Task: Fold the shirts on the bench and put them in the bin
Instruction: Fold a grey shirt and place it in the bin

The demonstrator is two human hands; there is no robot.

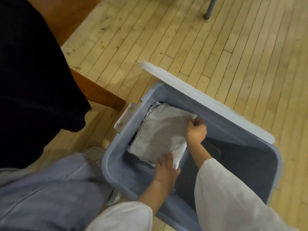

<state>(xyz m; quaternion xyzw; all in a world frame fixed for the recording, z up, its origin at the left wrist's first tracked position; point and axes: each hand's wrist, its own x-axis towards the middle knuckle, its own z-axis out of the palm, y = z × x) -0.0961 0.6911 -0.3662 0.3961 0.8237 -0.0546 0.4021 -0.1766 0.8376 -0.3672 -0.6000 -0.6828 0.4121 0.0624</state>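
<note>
- Our left hand [166, 165] grips the folded grey shirt [158, 135] by its lower corner, centre frame.
- Our right hand [196, 130] pinches its right corner, fingers curled, inside the blue bin [115, 170].

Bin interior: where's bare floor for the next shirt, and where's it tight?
Free: right half of the bin, bare floor between the right sleeve, the far wall and the right end wall. Crowded: left half, filled by the folded shirt, with left hand and right hand holding its right-side corners.
</note>
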